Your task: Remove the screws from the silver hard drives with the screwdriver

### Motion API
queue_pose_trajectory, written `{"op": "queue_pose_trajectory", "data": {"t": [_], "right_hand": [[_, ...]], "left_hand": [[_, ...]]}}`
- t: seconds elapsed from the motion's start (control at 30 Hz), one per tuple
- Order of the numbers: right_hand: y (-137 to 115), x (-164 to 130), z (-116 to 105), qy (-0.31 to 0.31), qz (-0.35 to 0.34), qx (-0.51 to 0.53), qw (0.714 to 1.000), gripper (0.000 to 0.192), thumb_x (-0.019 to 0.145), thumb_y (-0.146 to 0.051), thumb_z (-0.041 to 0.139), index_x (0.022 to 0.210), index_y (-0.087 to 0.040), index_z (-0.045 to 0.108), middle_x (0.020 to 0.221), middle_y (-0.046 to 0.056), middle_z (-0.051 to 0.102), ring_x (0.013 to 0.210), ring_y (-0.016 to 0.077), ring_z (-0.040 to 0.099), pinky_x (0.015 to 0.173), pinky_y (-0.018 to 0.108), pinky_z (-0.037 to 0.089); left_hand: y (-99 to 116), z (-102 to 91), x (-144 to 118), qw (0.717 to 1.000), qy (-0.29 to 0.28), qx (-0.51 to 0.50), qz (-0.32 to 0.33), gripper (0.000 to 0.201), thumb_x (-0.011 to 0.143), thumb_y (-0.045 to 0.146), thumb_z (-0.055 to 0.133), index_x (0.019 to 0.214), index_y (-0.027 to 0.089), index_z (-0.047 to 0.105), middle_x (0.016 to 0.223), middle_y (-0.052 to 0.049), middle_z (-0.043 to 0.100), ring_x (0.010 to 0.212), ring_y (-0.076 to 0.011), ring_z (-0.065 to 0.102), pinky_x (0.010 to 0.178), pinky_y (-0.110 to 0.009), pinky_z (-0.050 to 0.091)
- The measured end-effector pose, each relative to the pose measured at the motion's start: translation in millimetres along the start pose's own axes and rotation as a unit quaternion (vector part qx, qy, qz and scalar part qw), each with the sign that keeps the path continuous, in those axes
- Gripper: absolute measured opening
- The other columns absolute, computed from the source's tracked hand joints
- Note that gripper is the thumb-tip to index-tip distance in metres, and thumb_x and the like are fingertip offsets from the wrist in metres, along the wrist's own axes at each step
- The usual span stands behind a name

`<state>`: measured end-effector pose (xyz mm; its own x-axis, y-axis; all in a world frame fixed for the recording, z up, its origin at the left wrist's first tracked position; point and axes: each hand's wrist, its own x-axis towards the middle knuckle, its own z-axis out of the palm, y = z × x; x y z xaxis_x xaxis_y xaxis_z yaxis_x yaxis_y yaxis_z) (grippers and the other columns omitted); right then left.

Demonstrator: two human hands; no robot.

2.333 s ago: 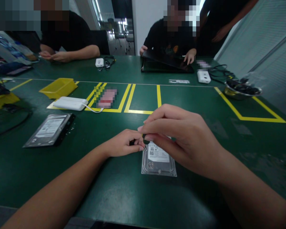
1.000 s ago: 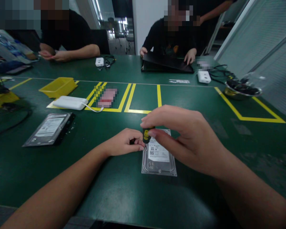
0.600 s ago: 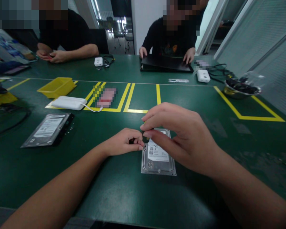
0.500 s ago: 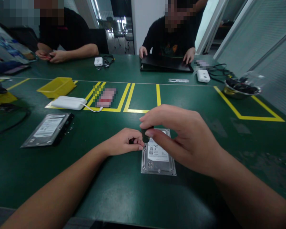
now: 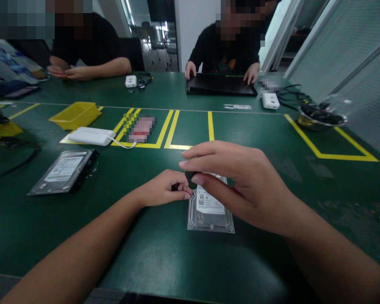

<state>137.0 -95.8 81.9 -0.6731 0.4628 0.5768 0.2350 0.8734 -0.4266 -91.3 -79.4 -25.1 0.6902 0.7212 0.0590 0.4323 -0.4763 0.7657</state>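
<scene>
A silver hard drive (image 5: 210, 219) with a white label lies flat on the green table. My left hand (image 5: 164, 188) is closed at its left edge, thumb and fingertips against the drive; something dark shows between the curled fingers, too shaded to name. Over the drive's upper left part, my right hand (image 5: 237, 181) grips the dark handle of a screwdriver (image 5: 191, 176) between thumb and fingers. The handle stands roughly upright. The shaft and tip are hidden behind the hands. My right hand also covers the drive's upper right part.
Another hard drive (image 5: 61, 173) lies at left, with small bits beside it. Beyond are a white power bank (image 5: 91, 136), a yellow bin (image 5: 76, 115) and a metal bowl (image 5: 321, 118) of dark items. Across the table, one person handles a black flat case (image 5: 221, 85); another sits left.
The fingers of my right hand have shifted around the screwdriver handle and extended slightly to the left. My left hand and the hard drive stay in place.
</scene>
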Motion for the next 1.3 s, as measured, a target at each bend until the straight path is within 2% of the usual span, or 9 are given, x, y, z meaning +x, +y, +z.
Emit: {"op": "queue_pose_trajectory", "data": {"t": [0.13,0.23,0.47,0.73,0.9,1.1,1.3], "right_hand": [[-0.7,0.7,0.8,0.026,0.009,-0.011,1.0,0.017,0.091,-0.017,0.06,0.102,-0.013,0.073,0.106,0.007,0.068,0.099,0.0113,0.062,0.084,0.023,0.049],[-0.4,1.0,-0.7,0.016,0.01,0.007,1.0,0.015,0.09,-0.013,0.06,0.098,-0.012,0.073,0.097,0.005,0.067,0.092,0.0101,0.061,0.078,0.022,0.048],[-0.8,0.5,-7.1,-0.028,-0.004,0.021,0.999,0.025,0.09,-0.006,0.054,0.111,-0.011,0.069,0.109,0.004,0.073,0.103,0.0116,0.063,0.093,0.025,0.046],[-1.7,1.4,-4.7,-0.008,0.019,0.017,1.0,0.016,0.092,-0.018,0.06,0.099,-0.011,0.072,0.101,0.006,0.069,0.095,0.0111,0.061,0.081,0.022,0.048],[-0.9,1.6,-4.4,-0.003,0.02,0.02,1.0,0.013,0.09,-0.012,0.06,0.096,-0.011,0.072,0.094,0.005,0.067,0.088,0.0103,0.06,0.076,0.022,0.048],[-2.1,1.7,-5.9,-0.008,0.011,0.012,1.0,0.017,0.089,-0.007,0.058,0.099,-0.011,0.072,0.099,0.004,0.072,0.093,0.0104,0.063,0.08,0.021,0.049],[-2.7,-0.6,-4.8,-0.014,0.01,0.018,1.0,0.024,0.09,-0.007,0.055,0.11,-0.011,0.069,0.11,0.003,0.074,0.102,0.0104,0.065,0.091,0.023,0.048]], "left_hand": [[1.5,0.4,-0.2,1.0,0.004,0.008,0.005,0.022,0.091,0.037,0.06,0.09,0.016,0.066,0.084,-0.003,0.071,0.082,-0.0172,0.066,0.076,-0.029,0.051],[3.3,-0.2,0.1,1.0,0.0,0.005,0.003,0.022,0.091,0.037,0.06,0.089,0.016,0.067,0.087,-0.004,0.072,0.084,-0.0177,0.066,0.075,-0.029,0.051],[1.3,-1.2,-0.2,1.0,-0.01,0.003,-0.02,0.027,0.089,0.04,0.061,0.082,0.014,0.065,0.085,-0.004,0.07,0.087,-0.0196,0.067,0.068,-0.027,0.049],[2.8,-0.8,0.0,1.0,0.008,0.015,0.002,0.022,0.09,0.038,0.061,0.089,0.016,0.066,0.082,-0.002,0.069,0.082,-0.0172,0.065,0.075,-0.028,0.051],[2.8,-0.8,-0.2,1.0,0.005,0.015,-0.004,0.022,0.089,0.037,0.062,0.085,0.016,0.066,0.085,-0.003,0.07,0.084,-0.0177,0.065,0.071,-0.028,0.05],[1.8,-0.8,-0.3,1.0,-0.009,0.012,-0.021,0.027,0.089,0.042,0.061,0.086,0.016,0.067,0.085,-0.003,0.07,0.087,-0.0187,0.066,0.071,-0.027,0.05],[2.5,-2.4,1.1,1.0,-0.004,0.022,-0.001,0.03,0.089,0.044,0.06,0.078,0.016,0.063,0.075,-0.001,0.066,0.071,-0.0152,0.061,0.065,-0.026,0.047]]}}
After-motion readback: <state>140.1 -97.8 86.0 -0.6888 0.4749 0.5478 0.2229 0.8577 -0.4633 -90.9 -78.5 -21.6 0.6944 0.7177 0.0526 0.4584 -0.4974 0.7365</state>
